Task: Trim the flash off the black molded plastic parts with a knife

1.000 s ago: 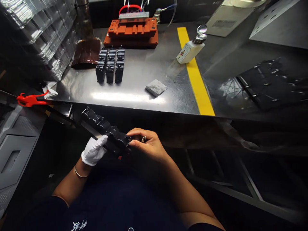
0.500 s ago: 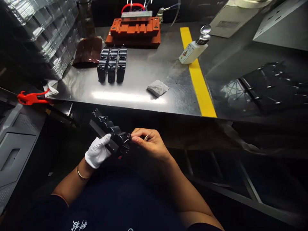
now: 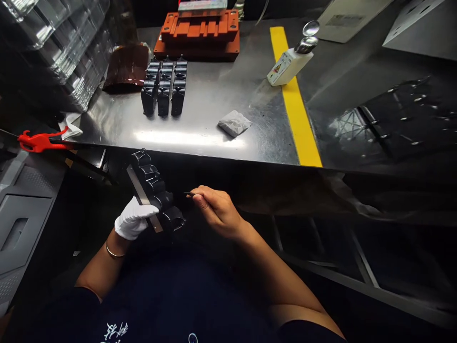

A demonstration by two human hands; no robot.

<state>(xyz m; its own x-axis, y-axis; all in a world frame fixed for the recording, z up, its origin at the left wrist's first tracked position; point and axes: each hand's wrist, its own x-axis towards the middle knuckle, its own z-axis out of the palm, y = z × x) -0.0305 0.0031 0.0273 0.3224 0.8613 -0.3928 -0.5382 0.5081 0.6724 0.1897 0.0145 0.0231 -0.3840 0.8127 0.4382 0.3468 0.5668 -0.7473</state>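
Observation:
My left hand (image 3: 131, 220), in a white glove, is closed around the lower end of a black moulded plastic part (image 3: 154, 183). The part is long, with a row of curved hollows and a flat lighter strip along its left side, and it tilts in front of the bench edge. My bare right hand (image 3: 219, 212) pinches a thin, dark, pointed tool (image 3: 189, 194) between thumb and forefinger. The tip points left toward the part, with a gap between them. Most of the tool is hidden in the fingers, so its kind is unclear.
Three similar black parts (image 3: 164, 93) stand on the metal bench (image 3: 207, 90). Behind them is an orange-red fixture (image 3: 200, 35). A folded white cloth (image 3: 234, 123), a white bottle (image 3: 289, 66), yellow tape (image 3: 302, 124), a red air gun (image 3: 39, 142) and stacked clear trays (image 3: 67, 43) surround the area.
My right hand has drawn the tool away from the part's lower end, and its tip now shows. My left hand has moved slightly left and turned the part more upright.

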